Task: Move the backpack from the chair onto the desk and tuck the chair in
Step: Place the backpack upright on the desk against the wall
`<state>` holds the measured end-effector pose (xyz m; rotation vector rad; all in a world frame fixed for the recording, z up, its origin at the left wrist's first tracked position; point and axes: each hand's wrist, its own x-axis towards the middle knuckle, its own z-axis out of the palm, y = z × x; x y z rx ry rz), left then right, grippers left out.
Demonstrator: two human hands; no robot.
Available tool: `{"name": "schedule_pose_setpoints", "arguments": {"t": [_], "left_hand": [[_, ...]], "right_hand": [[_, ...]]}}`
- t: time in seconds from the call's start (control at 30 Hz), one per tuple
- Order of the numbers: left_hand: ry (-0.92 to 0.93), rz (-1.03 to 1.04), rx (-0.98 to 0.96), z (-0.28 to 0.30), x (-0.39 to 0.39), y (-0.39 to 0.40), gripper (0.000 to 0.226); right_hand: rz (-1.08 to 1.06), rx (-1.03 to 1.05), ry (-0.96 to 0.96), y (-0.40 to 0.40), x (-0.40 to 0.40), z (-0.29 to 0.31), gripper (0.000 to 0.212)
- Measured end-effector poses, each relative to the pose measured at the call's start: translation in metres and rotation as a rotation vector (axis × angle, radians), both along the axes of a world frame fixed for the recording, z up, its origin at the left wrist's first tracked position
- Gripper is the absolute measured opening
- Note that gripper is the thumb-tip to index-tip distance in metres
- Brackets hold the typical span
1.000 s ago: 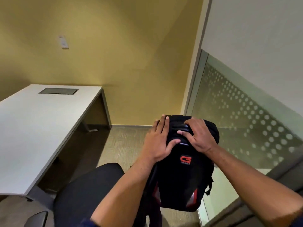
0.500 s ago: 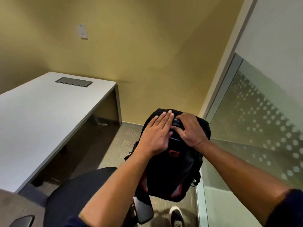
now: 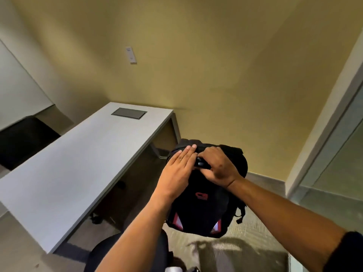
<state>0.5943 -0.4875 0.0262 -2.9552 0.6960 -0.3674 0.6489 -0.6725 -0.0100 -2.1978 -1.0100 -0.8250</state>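
A black backpack (image 3: 206,209) with a red logo and red side panels hangs in the air above the carpet, right of the desk. My right hand (image 3: 218,167) grips its top handle. My left hand (image 3: 177,173) lies flat against the upper front of the backpack, fingers together. The white desk (image 3: 74,165) stretches from the lower left toward the yellow wall. The black chair (image 3: 125,250) sits below my left forearm at the bottom edge, only part of its seat showing.
A grey cable hatch (image 3: 129,113) is set into the desk's far end. A second black chair (image 3: 23,142) stands beyond the desk at left. A frosted glass partition (image 3: 337,154) with a pale frame runs along the right. A wall switch (image 3: 131,55) sits on the yellow wall.
The backpack has been lifted higher, off the chair, and carried left toward the desk. The view has swung left and up, showing more of the desk and a second chair.
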Motion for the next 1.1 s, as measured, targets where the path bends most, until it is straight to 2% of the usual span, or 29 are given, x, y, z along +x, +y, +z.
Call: {"name": "schedule_pose_setpoints", "arguments": {"t": [0.2, 0.3, 0.37, 0.43, 0.57, 0.7, 0.93, 1.1], "left_hand": [[0.058, -0.076, 0.105, 0.020, 0.079, -0.013, 0.049], [0.065, -0.081, 0.154, 0.037, 0.114, -0.023, 0.052], [0.068, -0.055, 0.127, 0.052, 0.130, -0.029, 0.051], [0.095, -0.012, 0.088, 0.064, 0.143, -0.032, 0.051], [0.187, 0.068, 0.013, 0.081, 0.162, -0.035, 0.052], [0.290, 0.117, -0.062, 0.077, 0.187, -0.016, 0.053], [0.175, 0.134, -0.036, 0.061, 0.251, 0.029, 0.055], [0.112, 0.106, 0.004, 0.044, 0.319, 0.095, 0.055]], "right_hand": [[0.041, -0.036, -0.021, -0.024, 0.071, 0.002, 0.028], [-0.034, -0.005, -0.009, -0.035, 0.096, 0.003, 0.048], [-0.121, -0.007, 0.001, -0.046, 0.109, -0.001, 0.064], [-0.191, -0.038, -0.033, -0.056, 0.118, -0.005, 0.073], [-0.233, -0.099, -0.135, -0.069, 0.133, -0.017, 0.063], [-0.287, -0.101, -0.134, -0.057, 0.158, -0.027, 0.058], [-0.247, -0.091, -0.096, -0.015, 0.243, -0.027, 0.046], [-0.206, -0.029, -0.108, 0.039, 0.316, -0.027, 0.043]]}}
